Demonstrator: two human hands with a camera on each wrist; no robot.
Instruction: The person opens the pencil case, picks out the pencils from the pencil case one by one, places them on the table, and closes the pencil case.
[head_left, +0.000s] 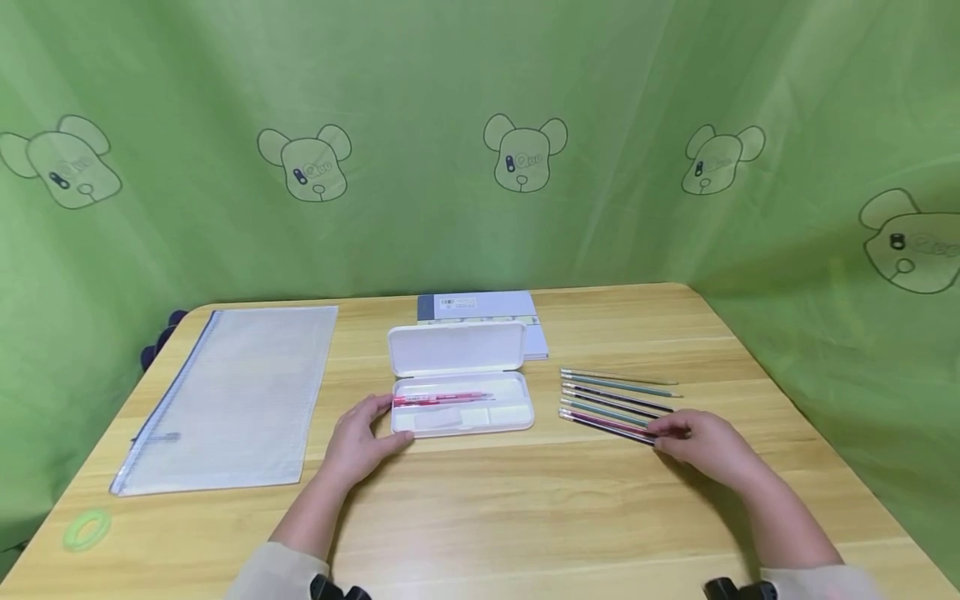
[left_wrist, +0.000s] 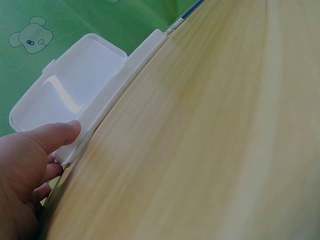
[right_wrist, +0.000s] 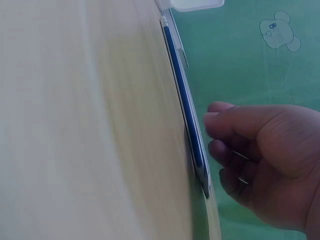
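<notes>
A white pencil case (head_left: 512, 416) stands on the table with its lid (head_left: 457, 348) raised. Inside lie red pens (head_left: 442, 399) and a small whitish piece (head_left: 437, 418) of unclear kind. My left hand (head_left: 358, 443) holds the case by its left end, thumb (left_wrist: 65, 134) on the front rim and fingers around the corner. To the right of the case, several pencils (head_left: 617, 389) lie side by side, metal-banded ends leftward. Over their right ends hovers my right hand (head_left: 705, 446), fingers loosely bent. In the right wrist view it stands apart from the nearest blue pencil (right_wrist: 185, 95).
Behind the case lies a pale purple book (head_left: 536, 340). A translucent zip pouch (head_left: 232, 400) is flat at the left, with a light green ring (head_left: 86, 530) near the table's (head_left: 525, 517) left edge. Green printed cloth (head_left: 420, 233) surrounds the back and sides.
</notes>
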